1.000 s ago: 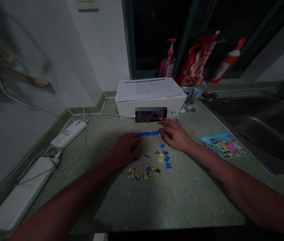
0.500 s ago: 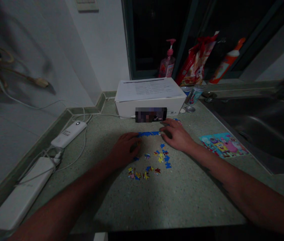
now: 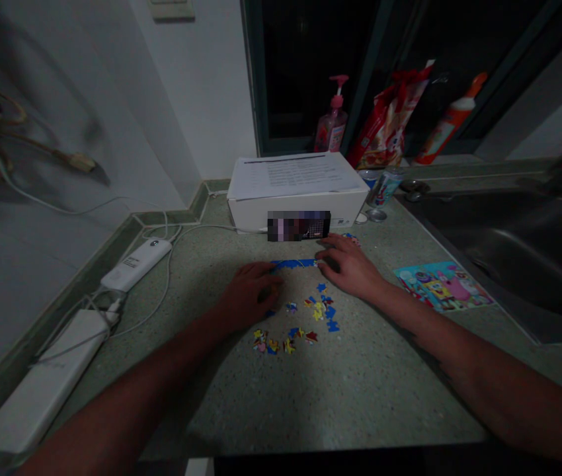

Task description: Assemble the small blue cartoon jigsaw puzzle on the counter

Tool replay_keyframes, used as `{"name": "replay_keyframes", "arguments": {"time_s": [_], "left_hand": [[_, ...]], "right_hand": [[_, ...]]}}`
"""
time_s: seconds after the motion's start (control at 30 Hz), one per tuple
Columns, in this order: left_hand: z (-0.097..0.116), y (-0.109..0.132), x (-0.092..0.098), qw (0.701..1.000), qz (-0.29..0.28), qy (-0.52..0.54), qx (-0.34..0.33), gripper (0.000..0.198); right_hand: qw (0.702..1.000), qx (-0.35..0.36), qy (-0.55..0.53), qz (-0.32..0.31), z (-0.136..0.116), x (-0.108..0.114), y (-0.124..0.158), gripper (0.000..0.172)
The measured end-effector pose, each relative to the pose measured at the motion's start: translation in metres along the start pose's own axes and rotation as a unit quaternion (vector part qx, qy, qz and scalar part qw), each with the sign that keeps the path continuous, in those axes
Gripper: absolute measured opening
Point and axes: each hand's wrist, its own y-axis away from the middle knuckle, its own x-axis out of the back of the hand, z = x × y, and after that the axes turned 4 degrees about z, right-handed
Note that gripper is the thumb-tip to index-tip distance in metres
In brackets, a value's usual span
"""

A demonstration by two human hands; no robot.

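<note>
A short blue row of joined puzzle pieces (image 3: 295, 263) lies on the speckled green counter (image 3: 340, 390), just in front of a white box (image 3: 297, 192). My left hand (image 3: 248, 294) rests palm down at the row's left end, fingers curled against it. My right hand (image 3: 353, 268) lies at the row's right end, its fingertips pressed on the last piece. Several loose blue, yellow and red puzzle pieces (image 3: 305, 320) are scattered just behind both hands, toward me.
A colourful cartoon picture card (image 3: 442, 285) lies right of my right arm, beside a steel sink (image 3: 523, 244). White power bricks and cables (image 3: 135, 263) run along the left wall. A pink pump bottle (image 3: 331, 125), red bag (image 3: 390, 119) and orange bottle (image 3: 452, 119) stand on the sill.
Almost nothing differs; both hands stay at the ends of the blue row, with only slight finger shifts.
</note>
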Motion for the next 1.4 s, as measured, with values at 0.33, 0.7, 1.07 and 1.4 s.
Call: {"name": "replay_keyframes", "arguments": {"time_s": [0.33,0.7,1.07,1.4], "left_hand": [[-0.001,0.001,-0.002,1.000,0.005,-0.002,0.002,0.029],[0.000,0.000,0.001,0.999,0.025,0.035,0.028,0.028],[-0.013,-0.002,-0.002,0.975,0.151,0.079,0.144,0.023],[-0.011,-0.003,-0.004,0.978,0.151,0.080,0.120,0.022]], "right_hand": [[1.000,-0.007,-0.002,-0.004,0.000,-0.002,0.000,0.023],[1.000,-0.010,-0.012,0.000,-0.002,0.001,-0.003,0.024],[0.992,0.089,-0.083,-0.029,-0.101,0.017,0.002,0.022],[0.978,0.156,-0.033,-0.138,-0.141,-0.008,0.010,0.014]]}}
